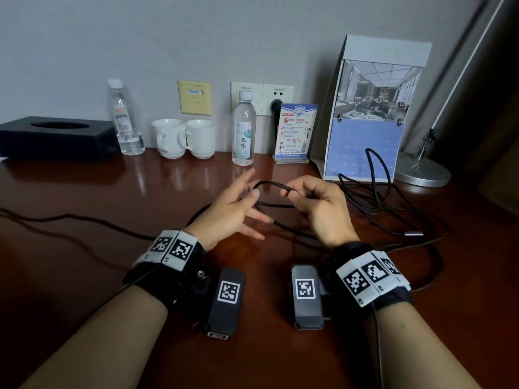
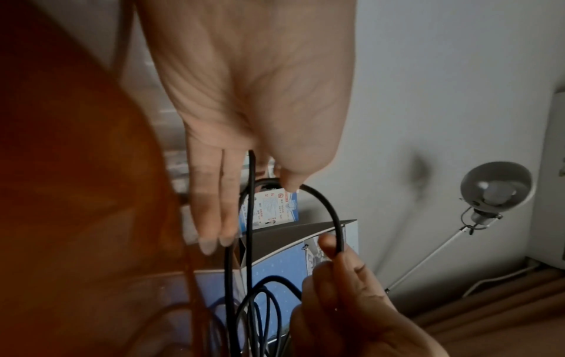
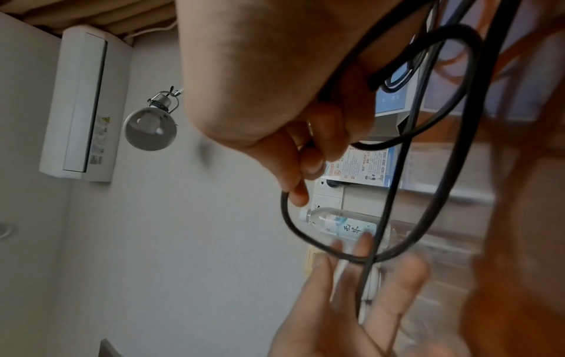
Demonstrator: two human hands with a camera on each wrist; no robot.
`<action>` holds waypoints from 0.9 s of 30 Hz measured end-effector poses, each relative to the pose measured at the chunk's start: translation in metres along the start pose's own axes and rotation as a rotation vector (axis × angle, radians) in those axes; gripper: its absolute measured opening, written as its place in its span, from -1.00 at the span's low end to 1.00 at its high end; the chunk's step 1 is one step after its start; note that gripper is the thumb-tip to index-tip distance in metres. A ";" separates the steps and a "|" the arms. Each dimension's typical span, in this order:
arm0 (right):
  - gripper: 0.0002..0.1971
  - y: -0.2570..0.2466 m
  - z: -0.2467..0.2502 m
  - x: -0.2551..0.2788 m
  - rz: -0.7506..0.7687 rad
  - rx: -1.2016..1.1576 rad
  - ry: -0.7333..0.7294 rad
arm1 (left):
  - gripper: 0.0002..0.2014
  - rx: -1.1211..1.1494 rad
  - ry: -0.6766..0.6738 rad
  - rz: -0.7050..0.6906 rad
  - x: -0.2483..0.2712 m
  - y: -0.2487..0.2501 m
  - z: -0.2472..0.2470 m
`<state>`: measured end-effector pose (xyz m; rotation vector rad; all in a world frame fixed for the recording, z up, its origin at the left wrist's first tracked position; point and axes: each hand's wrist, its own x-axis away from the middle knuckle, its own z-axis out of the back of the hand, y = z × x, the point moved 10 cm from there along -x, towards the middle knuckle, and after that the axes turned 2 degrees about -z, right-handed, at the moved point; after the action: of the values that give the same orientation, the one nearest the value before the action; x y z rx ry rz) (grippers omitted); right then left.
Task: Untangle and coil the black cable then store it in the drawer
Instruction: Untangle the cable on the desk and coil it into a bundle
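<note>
Coiling under way. Right hand (image 1: 323, 209) pinches black cable (image 1: 271, 184) loop above table (image 1: 112, 262); left hand (image 1: 233, 209) spread open, loop across fingers. Tangle lies right. Next: feed another turn.

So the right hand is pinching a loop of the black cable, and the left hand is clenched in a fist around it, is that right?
Not quite. The right hand does pinch the black cable, but the left hand is open, fingers spread and straight, with the loop passing over them. The head view shows it; the left wrist view agrees.
</note>
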<state>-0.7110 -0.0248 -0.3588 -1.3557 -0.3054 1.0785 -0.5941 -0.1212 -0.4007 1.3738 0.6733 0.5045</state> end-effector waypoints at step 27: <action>-0.58 0.043 -0.021 0.004 -0.286 0.282 -0.250 | -0.73 0.607 0.365 -0.072 -0.007 0.001 0.066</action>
<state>-0.7128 -0.0413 -0.4038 -0.8966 -0.4961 1.0063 -0.5535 -0.1729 -0.3946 1.8325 1.2398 0.5205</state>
